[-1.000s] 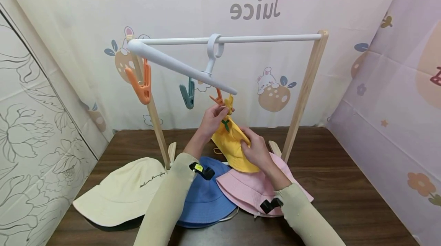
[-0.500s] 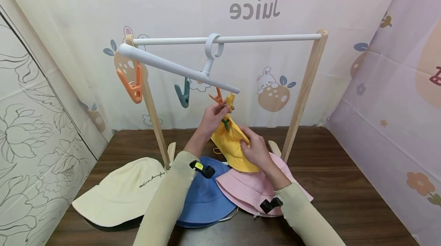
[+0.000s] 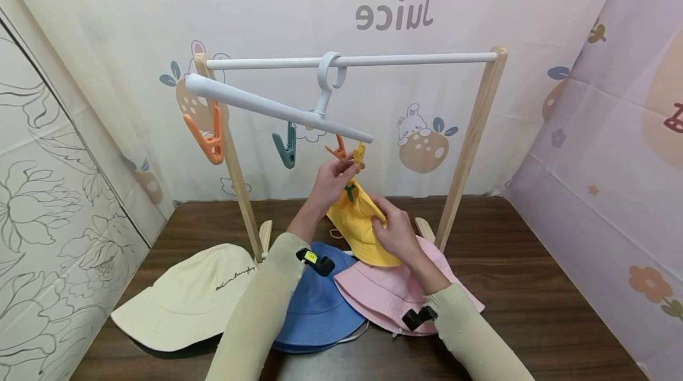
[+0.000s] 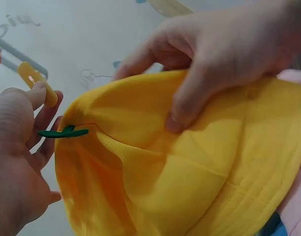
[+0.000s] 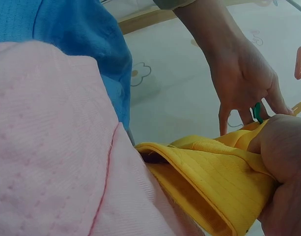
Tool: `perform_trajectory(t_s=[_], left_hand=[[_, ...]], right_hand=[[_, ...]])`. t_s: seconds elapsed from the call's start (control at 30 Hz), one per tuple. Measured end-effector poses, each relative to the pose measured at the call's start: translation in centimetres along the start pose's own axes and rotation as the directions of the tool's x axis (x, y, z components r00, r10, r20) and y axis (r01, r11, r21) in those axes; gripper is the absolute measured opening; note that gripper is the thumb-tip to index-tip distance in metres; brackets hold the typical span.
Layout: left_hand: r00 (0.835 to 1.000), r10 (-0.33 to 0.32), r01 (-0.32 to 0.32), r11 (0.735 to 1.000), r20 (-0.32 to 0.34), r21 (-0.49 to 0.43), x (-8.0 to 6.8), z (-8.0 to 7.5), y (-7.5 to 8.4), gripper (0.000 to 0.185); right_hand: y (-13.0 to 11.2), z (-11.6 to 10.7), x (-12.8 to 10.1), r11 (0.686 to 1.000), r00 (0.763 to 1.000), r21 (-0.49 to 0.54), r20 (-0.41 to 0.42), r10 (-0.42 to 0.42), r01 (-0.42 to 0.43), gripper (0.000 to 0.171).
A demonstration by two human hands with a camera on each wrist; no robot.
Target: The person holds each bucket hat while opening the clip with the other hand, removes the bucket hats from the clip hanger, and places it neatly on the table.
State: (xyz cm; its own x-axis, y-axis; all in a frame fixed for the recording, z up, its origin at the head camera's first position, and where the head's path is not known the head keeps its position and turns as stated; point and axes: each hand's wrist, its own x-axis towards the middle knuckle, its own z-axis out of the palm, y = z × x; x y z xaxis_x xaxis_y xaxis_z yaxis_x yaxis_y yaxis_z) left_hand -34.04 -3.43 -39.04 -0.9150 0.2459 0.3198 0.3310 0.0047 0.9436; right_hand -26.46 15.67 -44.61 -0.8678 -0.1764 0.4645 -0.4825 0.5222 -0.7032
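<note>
Yellow hat [image 3: 360, 224] hangs raised above the table [image 3: 533, 286], just below the low end of the tilted white hanger [image 3: 277, 108], over the pink hat [image 3: 389, 298] and blue hat [image 3: 315, 310]. At its 12 o'clock the left hand [image 3: 332, 179] pinches the yellow clip [image 3: 358, 156] by the hat's green stem [image 4: 64, 132]. At its 4 o'clock the right hand [image 3: 397, 233] grips the brim with curled fingers.
</note>
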Motion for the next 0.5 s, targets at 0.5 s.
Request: perform_trajectory(t_s=[0.5], left_hand=[[0.997,0.073,-0.072,0.997,-0.031,0.019,-0.06,0.50,0.23,0.040]], right_hand=[[-0.23,0.03,0.08,1.000,1.000,0.000,0.011,0.005,-0.005,0.047]])
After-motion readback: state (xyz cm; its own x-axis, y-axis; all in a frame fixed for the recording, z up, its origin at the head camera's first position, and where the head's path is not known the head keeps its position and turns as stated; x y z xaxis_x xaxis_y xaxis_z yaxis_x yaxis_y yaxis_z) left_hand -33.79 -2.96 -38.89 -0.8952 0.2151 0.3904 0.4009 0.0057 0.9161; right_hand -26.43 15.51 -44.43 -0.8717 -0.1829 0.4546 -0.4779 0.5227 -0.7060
